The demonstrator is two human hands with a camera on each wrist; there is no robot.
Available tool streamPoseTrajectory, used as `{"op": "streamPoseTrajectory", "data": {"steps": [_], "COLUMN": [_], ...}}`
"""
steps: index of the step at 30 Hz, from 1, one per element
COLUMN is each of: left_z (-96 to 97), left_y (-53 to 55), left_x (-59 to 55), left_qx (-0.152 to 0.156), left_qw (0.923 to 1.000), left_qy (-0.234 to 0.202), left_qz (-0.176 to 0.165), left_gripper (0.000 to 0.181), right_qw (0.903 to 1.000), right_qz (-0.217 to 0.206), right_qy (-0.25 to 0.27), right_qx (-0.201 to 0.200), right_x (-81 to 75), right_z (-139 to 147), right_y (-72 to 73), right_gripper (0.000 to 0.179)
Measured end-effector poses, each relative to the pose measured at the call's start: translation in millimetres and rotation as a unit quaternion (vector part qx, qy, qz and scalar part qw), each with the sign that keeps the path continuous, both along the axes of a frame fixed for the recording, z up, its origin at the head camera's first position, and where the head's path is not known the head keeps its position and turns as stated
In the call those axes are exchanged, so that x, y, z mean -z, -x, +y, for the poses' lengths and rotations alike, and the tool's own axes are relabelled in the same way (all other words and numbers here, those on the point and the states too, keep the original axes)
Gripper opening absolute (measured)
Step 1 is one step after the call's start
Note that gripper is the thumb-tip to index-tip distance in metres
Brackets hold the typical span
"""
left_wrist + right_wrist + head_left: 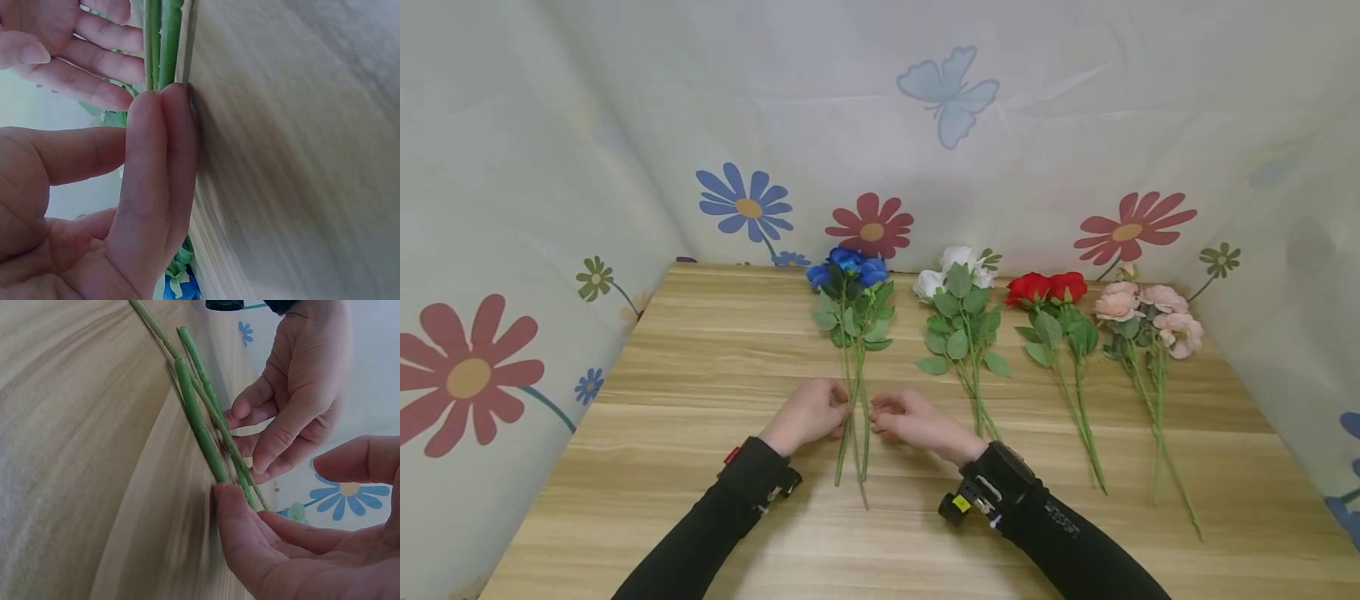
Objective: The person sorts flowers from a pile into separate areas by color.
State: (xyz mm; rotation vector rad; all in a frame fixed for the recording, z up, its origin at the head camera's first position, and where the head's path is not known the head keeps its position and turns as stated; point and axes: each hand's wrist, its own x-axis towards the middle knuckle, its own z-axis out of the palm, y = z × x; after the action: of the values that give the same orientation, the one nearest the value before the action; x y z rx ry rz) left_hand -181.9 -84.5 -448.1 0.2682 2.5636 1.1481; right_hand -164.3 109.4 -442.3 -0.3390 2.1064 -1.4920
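Blue artificial roses lie on the table, their green stems running toward me between my two hands. My left hand is on the left of these stems, fingertips right at them. From the other side my right hand reaches the stems with its fingertips. In the left wrist view the left fingers are nearly straight against the stems, the thumb apart. Three stem ends show in the right wrist view, with the right thumb held away from them.
To the right lie white roses, red roses and pale pink flowers, all with long green stems. They rest on a wood-grain table. A flower-printed white cloth stands behind and at the sides.
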Motion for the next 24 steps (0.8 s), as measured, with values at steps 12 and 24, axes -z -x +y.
{"op": "streamPoseTrajectory", "data": {"steps": [12,24], "left_z": [-5.7,9.0], "left_y": [-4.8,-4.6], "left_x": [1.3,-6.3], "left_qx": [0.009,0.058], "left_qw": [0.9998,0.9801], "left_qy": [-0.005,0.142], "left_qz": [-0.016,0.126], "left_gripper": [0.021,0.053], "right_qw": [0.9974,0.921], "right_qz": [-0.038,0.236], "right_qy": [0.059,-0.272], "right_qx": [-0.018,0.148], "right_x": [0.8,-9.3], "right_z": [0,77], "right_y": [3.2,26.7], "right_gripper": [0.045,0.046]}}
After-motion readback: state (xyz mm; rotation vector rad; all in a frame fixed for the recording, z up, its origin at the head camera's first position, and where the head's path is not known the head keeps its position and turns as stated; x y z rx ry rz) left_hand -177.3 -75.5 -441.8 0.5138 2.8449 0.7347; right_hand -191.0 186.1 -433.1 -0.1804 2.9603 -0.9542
